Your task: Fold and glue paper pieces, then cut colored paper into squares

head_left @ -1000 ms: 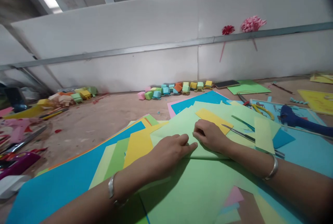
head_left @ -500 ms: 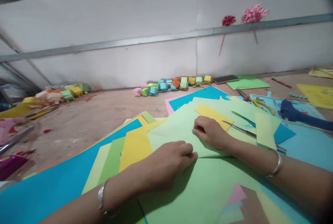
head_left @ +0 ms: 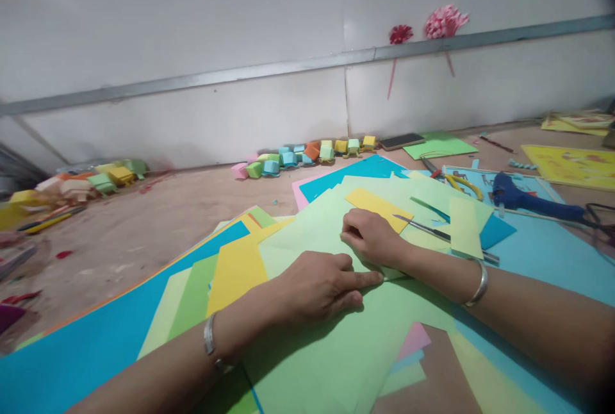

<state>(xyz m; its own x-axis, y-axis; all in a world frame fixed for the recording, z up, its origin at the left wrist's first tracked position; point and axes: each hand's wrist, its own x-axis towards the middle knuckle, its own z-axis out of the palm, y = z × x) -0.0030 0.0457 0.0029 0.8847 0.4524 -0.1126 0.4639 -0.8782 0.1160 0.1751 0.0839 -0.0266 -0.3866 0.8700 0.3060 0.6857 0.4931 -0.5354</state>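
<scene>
Light green paper (head_left: 331, 343) lies under both hands, with a folded edge near my left fingertip. My left hand (head_left: 321, 286) presses its outstretched index finger along that edge; the thumb is apart and the other fingers are bent. Just beyond it, my right hand (head_left: 369, 234) rests on the green sheets with fingers curled closed. What its fingertips pinch, if anything, is hidden. A yellow paper strip (head_left: 375, 206) lies behind my right hand. Beside it are scissors (head_left: 423, 227), partly covered by a pale green strip (head_left: 465, 228).
Blue paper (head_left: 96, 350) and yellow paper (head_left: 237, 266) fan out to the left. On the right are a blue glue gun (head_left: 533, 199) and yellow-handled pliers (head_left: 464, 186). Folded paper pieces (head_left: 288, 157) line the wall near a phone (head_left: 402, 141).
My left hand has slid right along the fold, its index finger now stretched out beneath my right hand. My right hand stays closed on the paper. The view has turned slightly right.
</scene>
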